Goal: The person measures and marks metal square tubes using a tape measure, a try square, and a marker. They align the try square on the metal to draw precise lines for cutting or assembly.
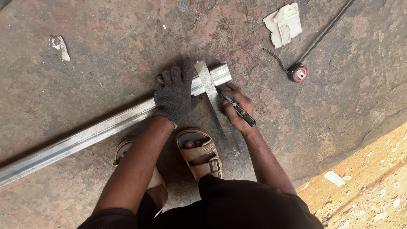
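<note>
While pressing flat on the rail [106, 127] and square [212, 91], gloved left hand [176, 95], fingers spread, gripping nothing. Right hand [237, 112] closed round a marker [238, 109], tip beside the square. Rail lying on the floor [85, 63].

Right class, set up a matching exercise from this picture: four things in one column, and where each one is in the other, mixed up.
1. marker
2. metal square
3. tape measure
4. crumpled paper

a. on the floor, top right
b. across the metal channel, under the gloved left hand
c. in the bare right hand
d. on the floor, its tape pulled out

Pairs: 1-c, 2-b, 3-d, 4-a
</note>
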